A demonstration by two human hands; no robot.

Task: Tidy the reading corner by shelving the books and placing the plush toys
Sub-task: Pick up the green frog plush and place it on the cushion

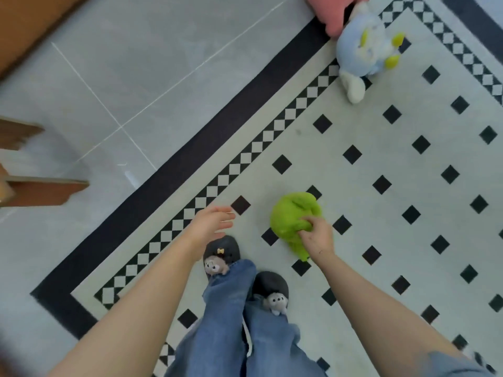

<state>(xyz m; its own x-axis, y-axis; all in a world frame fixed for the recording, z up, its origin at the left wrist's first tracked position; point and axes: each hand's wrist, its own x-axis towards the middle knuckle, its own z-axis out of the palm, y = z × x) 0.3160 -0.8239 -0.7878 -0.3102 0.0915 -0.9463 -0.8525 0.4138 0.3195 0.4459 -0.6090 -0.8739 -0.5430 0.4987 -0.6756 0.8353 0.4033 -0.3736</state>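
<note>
1. Head camera view, looking straight down at a person's two bare forearms, blue jeans and dark slippers (221,253) on a white rug (381,240) patterned with black diamonds.
2. Right arm reaches forward and down; the right hand (317,236) has its fingers curled into a green plush toy (295,216), pinching the soft fabric on the side nearest the person.
3. Most of the green toy bulges out beyond the fingers, away from the person, and a small part hangs below the wrist.
4. Left arm stretches forward beside it; the left hand (211,223) is spread, fingers straight and loosely apart, holding nothing, just left of the grip.
5. Well beyond the grip, far up and to the right, a pale blue plush toy (362,50) lies on the rug, touching a pink cushion (330,12).
6. Left of the grip, past the rug's black border, is grey tiled floor (122,91).
</note>
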